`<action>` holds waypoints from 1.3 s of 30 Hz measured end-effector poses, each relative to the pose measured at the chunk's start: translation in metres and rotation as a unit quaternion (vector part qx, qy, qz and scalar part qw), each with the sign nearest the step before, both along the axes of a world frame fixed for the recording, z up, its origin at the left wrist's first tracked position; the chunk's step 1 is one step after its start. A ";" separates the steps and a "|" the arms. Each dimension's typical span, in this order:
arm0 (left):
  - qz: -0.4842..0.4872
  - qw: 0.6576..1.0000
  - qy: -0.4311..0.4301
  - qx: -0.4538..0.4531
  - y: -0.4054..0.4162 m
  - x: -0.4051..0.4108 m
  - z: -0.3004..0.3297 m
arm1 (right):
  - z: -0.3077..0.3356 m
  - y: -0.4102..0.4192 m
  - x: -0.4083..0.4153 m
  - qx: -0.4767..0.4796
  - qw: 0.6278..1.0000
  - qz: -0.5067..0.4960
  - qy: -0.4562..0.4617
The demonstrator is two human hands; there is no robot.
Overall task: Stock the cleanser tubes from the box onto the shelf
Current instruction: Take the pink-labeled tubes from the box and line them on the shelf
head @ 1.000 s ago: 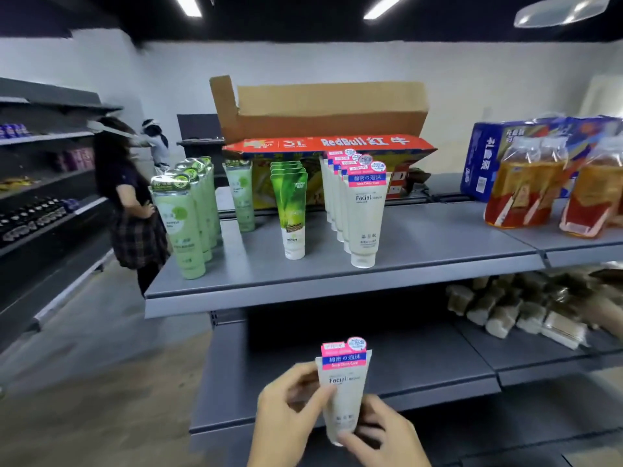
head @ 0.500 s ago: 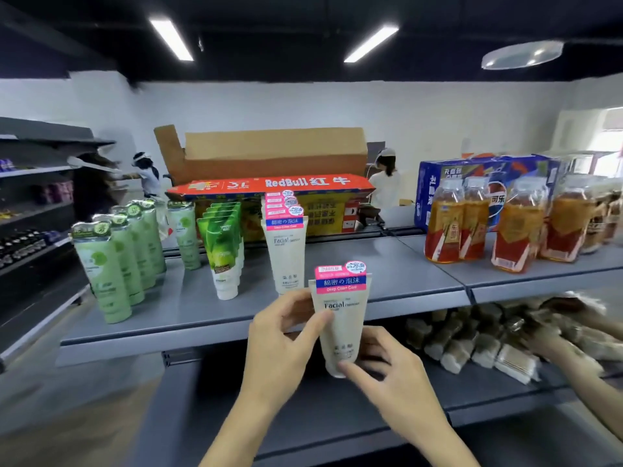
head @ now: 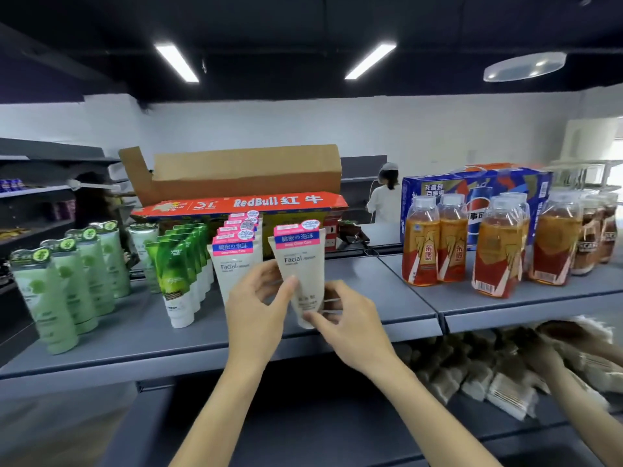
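One white tube marked "Facial" is held cap down over the grey shelf, just right of a row of white tubes, about five by their pink tops. The left hand is clamped on its left side with thumb across the front; the right hand pinches its lower end. Four dark green tubes can be counted to the left, then four pale green tubes, with one more behind. An open carton printed "RedBull" stands at the back. To the right, six bottles of amber drink are seen before a blue Pepsi case. Packets lie on the lower shelf
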State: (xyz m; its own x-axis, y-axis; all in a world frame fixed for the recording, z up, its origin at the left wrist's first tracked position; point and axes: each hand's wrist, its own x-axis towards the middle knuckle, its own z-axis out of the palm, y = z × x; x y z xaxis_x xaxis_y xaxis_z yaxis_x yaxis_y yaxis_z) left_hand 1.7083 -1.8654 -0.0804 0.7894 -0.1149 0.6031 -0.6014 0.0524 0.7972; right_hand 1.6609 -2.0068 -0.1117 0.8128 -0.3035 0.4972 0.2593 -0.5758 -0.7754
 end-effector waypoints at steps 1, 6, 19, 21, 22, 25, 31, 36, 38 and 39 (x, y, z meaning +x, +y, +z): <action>0.013 1.000 0.006 0.001 -0.005 0.005 -0.001 | -0.001 -0.004 0.009 -0.006 1.000 -0.002 0.011; 0.056 0.998 0.023 0.034 -0.027 0.030 -0.010 | -0.020 -0.021 0.041 0.003 0.999 0.001 0.051; 0.143 0.988 0.027 0.057 -0.069 0.075 -0.023 | -0.009 -0.048 0.096 -0.063 0.994 -0.002 0.089; 0.146 0.988 0.025 0.049 -0.075 0.080 -0.025 | -0.006 -0.050 0.102 -0.068 0.993 -0.001 0.099; 0.147 0.988 0.021 0.048 -0.078 0.083 -0.025 | -0.005 -0.051 0.105 -0.071 0.992 -0.001 0.102; 0.152 0.987 0.015 0.059 -0.085 0.094 -0.029 | -0.002 -0.055 0.112 -0.079 0.991 -0.002 0.107; 0.177 0.981 0.015 0.073 -0.093 0.113 -0.029 | 0.005 -0.060 0.129 -0.086 0.990 0.006 0.107; 0.186 0.980 0.025 0.059 -0.101 0.128 -0.030 | 0.002 -0.063 0.148 -0.078 0.991 -0.005 0.109; 0.184 0.981 0.027 0.056 -0.104 0.135 -0.030 | 0.001 -0.065 0.157 -0.083 0.990 -0.012 0.112; 0.185 0.981 0.026 0.059 -0.105 0.139 -0.029 | 0.001 -0.066 0.161 -0.084 0.990 -0.014 0.112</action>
State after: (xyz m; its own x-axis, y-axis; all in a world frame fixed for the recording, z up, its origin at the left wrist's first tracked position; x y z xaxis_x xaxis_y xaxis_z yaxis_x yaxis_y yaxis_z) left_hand 1.8470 -1.9704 -0.1091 0.8192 0.1179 0.5612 -0.5209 -0.2563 0.8142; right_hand 1.8223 -2.0730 -0.1106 0.9009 -0.2564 0.3502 0.0731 -0.7057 -0.7047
